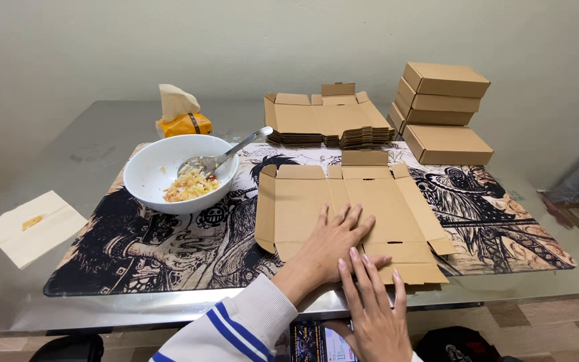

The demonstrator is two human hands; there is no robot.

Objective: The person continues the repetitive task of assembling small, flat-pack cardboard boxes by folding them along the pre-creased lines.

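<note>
A flat, unfolded brown cardboard box blank (363,201) lies on a printed black-and-white desk mat (169,241). My left hand (333,238), in a white sleeve with blue stripes, presses flat on the blank's near middle, fingers spread. Just in front of the blank's near edge is my right hand (373,308), fingers straight and together, its tips touching the cardboard. Neither hand grips anything.
A white bowl (152,181) with food and a spoon (226,154) sits at the left. Behind are a tissue pack (183,121), a stack of flat blanks (326,121) and several folded boxes (443,110). A stained napkin (35,224) lies far left.
</note>
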